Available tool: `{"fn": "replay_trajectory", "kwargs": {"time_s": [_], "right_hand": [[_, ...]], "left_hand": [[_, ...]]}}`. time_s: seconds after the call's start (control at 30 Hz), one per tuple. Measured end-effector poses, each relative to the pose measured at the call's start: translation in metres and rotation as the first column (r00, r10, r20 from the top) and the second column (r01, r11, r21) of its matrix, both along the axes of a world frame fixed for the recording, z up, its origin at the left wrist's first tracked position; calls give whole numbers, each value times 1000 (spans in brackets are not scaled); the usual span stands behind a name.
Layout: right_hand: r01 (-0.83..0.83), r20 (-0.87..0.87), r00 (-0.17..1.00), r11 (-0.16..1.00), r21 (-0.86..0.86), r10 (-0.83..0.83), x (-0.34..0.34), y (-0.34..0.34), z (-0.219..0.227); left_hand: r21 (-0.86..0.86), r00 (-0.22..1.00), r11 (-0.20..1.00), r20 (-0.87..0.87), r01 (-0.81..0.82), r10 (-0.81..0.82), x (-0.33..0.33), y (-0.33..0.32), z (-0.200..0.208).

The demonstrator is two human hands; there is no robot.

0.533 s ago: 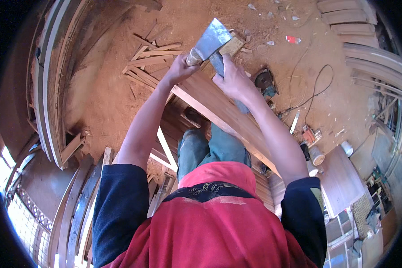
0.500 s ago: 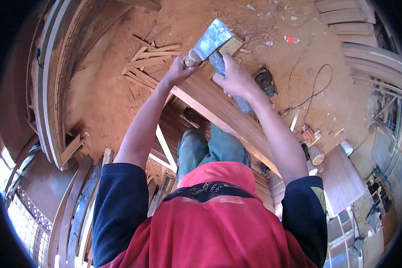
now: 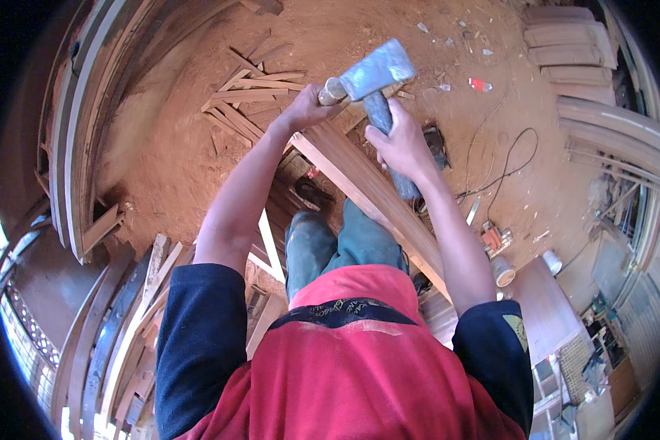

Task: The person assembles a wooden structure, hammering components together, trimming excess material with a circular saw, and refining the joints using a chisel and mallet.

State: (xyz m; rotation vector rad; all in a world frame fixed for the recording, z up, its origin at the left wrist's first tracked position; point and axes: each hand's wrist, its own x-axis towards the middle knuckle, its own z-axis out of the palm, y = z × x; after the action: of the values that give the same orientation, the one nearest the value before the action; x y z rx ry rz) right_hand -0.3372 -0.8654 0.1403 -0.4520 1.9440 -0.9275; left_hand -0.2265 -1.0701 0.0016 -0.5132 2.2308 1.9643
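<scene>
My right hand [image 3: 407, 147] is wrapped round the grey handle of a hatchet [image 3: 380, 70], whose broad metal head points up and to the right. The blunt back of that head is close beside the round end of a wooden tool handle [image 3: 331, 92]; whether they touch I cannot tell. That handle, like a chisel's, is gripped in my left hand [image 3: 309, 108], and its lower part is hidden. Below both hands a long planed wooden beam [image 3: 374, 192] runs from the far middle down to the right, past my knees.
Loose wood offcuts [image 3: 253, 92] lie heaped on the earthen floor at the far left. Long curved boards [image 3: 77, 139] stand along the left side. A dark cable [image 3: 517, 165] loops across the floor on the right, near a white tub [image 3: 503, 273] and stacked boards [image 3: 572, 55].
The hatchet and both hands have shifted to the right in the view, and the hatchet head has tilted flatter. Both grips stay closed. The surroundings have shifted slightly with the view.
</scene>
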Motion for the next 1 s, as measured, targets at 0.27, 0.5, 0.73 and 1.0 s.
{"fn": "replay_trajectory", "kwargs": {"time_s": [0.27,0.5,0.73,1.0], "right_hand": [[56,92,994,998,-17,-54,67,-10,14],[-227,117,968,973,29,222,160,-56,28],[-668,-2,742,739,90,670,292,-139,55],[-958,-212,191,229,173,958,431,-218,76]], "left_hand": [[-320,803,755,-30,-572,596,171,-79,71],[156,-283,-271,-58,-950,957,457,-44,56],[484,-819,-737,70,-471,569,598,-11,-6],[496,-873,-773,56,-396,484,608,-15,-30]]}}
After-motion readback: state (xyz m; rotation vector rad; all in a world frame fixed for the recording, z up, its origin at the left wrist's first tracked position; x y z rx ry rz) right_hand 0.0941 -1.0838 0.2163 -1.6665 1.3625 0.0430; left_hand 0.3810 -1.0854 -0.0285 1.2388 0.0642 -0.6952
